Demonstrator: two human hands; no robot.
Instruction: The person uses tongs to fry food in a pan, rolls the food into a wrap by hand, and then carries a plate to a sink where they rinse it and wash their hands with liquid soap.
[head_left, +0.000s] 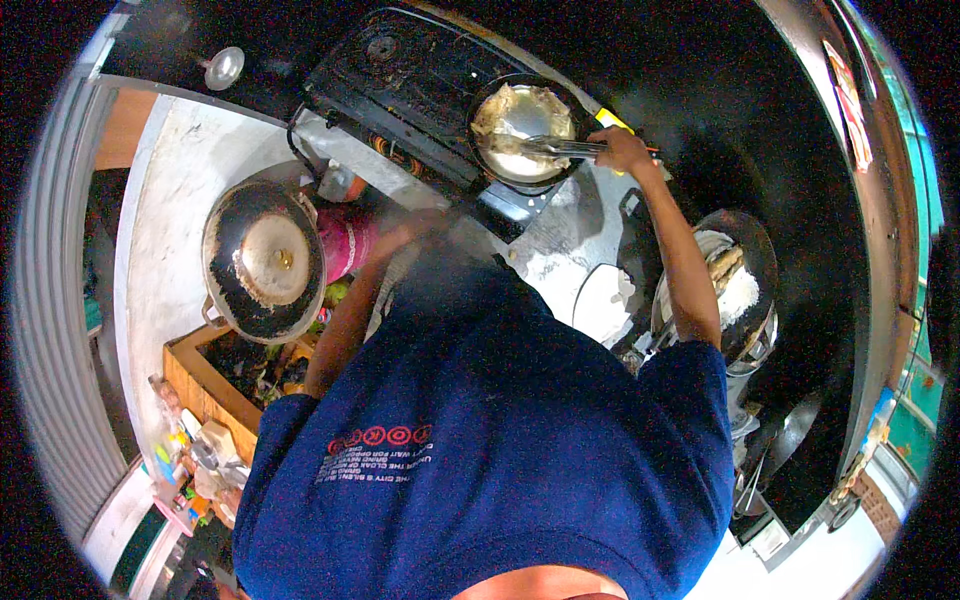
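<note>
My right hand (626, 150) grips a pair of metal tongs (559, 147), whose tips reach into a dark frying pan (480, 161). Pale, battered-looking pieces (502, 105) lie around shiny liquid in the pan, which sits at the right end of a black gas stove (375, 90). A yellow object (615, 120) shows just behind my right hand; whether it belongs to the pan cannot be told. My left hand (429, 220) hangs low by the stove's front edge, blurred and dim, so its fingers are not clear.
Under my right forearm stands a metal basin (761, 259) holding fish-like pieces and white powder. A white plate (604, 304) lies nearer me. At left are a large wok (221, 300) with a lid-like disc inside and a wooden box (210, 394) of scraps. Smoke or steam blurs parts.
</note>
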